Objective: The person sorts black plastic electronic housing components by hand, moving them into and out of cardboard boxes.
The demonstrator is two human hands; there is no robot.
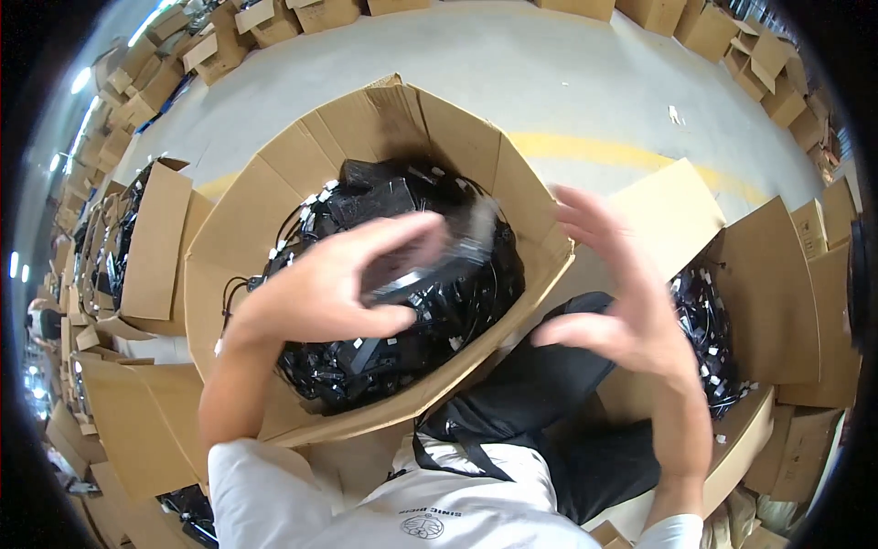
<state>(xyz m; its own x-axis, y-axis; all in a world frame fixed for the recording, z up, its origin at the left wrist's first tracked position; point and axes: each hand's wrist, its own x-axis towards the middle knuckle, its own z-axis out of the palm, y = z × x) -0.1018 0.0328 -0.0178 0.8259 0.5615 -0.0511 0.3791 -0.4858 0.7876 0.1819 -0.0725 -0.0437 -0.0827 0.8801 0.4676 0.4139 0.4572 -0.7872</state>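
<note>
My left hand (331,282) is over a large open cardboard box (229,238), its thumb and fingers spread wide. A dark, glossy flat piece (439,273), smeared by motion, shows between and just beyond its fingertips; its kind cannot be made out, and I see no firm grip on it. Below lies a heap of black electronic parts (402,357) with black cables and small white connectors, filling the box. Past the box's right rim, my right hand (631,306) hangs in the air, thumb and fingers apart, holding nothing.
At the right stands another open carton (773,302) with black cabled parts (709,339) inside. An open carton (155,256) of similar parts is at the left. My black-trousered legs (521,375) are against the near side. Many cardboard boxes (270,23) line the far floor.
</note>
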